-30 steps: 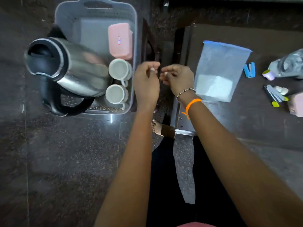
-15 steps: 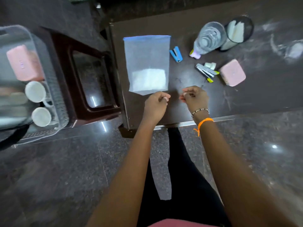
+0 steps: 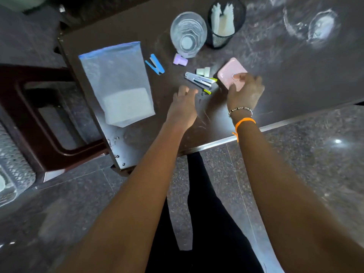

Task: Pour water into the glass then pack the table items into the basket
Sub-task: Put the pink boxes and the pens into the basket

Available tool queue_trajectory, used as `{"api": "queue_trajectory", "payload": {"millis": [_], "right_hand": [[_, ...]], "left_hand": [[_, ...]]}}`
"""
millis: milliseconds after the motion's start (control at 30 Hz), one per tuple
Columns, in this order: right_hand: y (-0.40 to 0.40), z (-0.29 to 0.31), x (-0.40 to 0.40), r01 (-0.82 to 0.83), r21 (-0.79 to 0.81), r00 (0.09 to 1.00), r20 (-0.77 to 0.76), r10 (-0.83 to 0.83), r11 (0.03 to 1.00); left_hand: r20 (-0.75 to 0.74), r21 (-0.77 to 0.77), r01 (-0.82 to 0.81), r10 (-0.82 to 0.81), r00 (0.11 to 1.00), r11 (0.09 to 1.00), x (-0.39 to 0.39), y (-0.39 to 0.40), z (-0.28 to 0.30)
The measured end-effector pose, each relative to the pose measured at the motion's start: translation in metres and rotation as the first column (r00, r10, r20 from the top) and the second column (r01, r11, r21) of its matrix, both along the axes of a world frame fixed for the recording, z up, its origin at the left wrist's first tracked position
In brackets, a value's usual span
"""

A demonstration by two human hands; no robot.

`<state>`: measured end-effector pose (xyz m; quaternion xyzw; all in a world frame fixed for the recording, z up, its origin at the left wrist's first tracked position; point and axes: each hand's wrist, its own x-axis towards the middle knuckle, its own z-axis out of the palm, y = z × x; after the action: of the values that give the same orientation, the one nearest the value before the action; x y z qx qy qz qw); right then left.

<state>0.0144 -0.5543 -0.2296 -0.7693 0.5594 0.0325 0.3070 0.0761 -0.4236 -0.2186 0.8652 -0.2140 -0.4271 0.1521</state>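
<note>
- While my right hand point(image 3: 245, 91) settles its grip onto the pink box point(image 3: 230, 74) at two o'clock on the surface point(image 3: 295, 75), fingers closing, I judge it's next for the basket.
- Left hand point(image 3: 183, 107) hangs spread and empty beside the stapler point(image 3: 200, 80), likely readying.
- Filled glass point(image 3: 188, 33) stands at twelve o'clock.

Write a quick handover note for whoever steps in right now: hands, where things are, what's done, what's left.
Right hand: closing on the pink box, not yet lifted.
Left hand: open and empty, just short of the metal stapler.
Glass holds water, so pouring looks done.
Still on the table: zip bag, blue stapler, purple cap, white cap, mesh holder.
Basket sits at far left, barely in view.
</note>
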Motion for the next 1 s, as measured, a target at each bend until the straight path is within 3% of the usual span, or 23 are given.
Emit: {"api": "queue_trajectory", "payload": {"millis": [100,233,400,533,667,833,900,1000], "right_hand": [[-0.008,-0.005,0.000,-0.055,-0.044,0.998,-0.015,0.055,0.997],[-0.018,-0.015,-0.003,-0.157,0.026,0.981,-0.108,0.159,0.987],[-0.019,-0.023,-0.011,-0.111,0.103,0.987,-0.105,0.122,0.988],[-0.015,-0.029,-0.018,-0.027,0.163,0.995,-0.090,0.042,0.986],[-0.013,-0.030,-0.022,0.080,0.217,0.997,-0.021,-0.077,0.973],[-0.002,-0.032,-0.026,0.226,0.301,0.960,0.091,-0.264,0.926],[0.002,-0.032,-0.028,0.339,0.362,0.923,0.052,-0.382,0.868],[0.016,-0.030,-0.033,0.399,0.340,0.907,-0.008,-0.422,0.851]], "left_hand": [[0.133,0.072,0.140,-0.149,0.980,0.988,0.009,-0.016,-0.012],[0.187,0.211,0.307,-0.346,0.919,0.928,0.020,-0.023,-0.026],[0.356,0.214,0.317,-0.376,0.856,0.924,0.016,-0.029,-0.032],[0.310,0.260,0.311,-0.384,0.870,0.914,0.013,-0.030,-0.039],[0.261,0.244,0.274,-0.335,0.905,0.930,0.009,-0.027,-0.044],[0.225,0.118,0.162,-0.185,0.957,0.980,-0.002,-0.017,-0.039],[0.196,0.066,0.074,-0.085,0.977,0.995,-0.009,-0.002,-0.032],[0.164,0.012,-0.078,0.075,0.984,0.997,-0.020,0.033,-0.021]]}}
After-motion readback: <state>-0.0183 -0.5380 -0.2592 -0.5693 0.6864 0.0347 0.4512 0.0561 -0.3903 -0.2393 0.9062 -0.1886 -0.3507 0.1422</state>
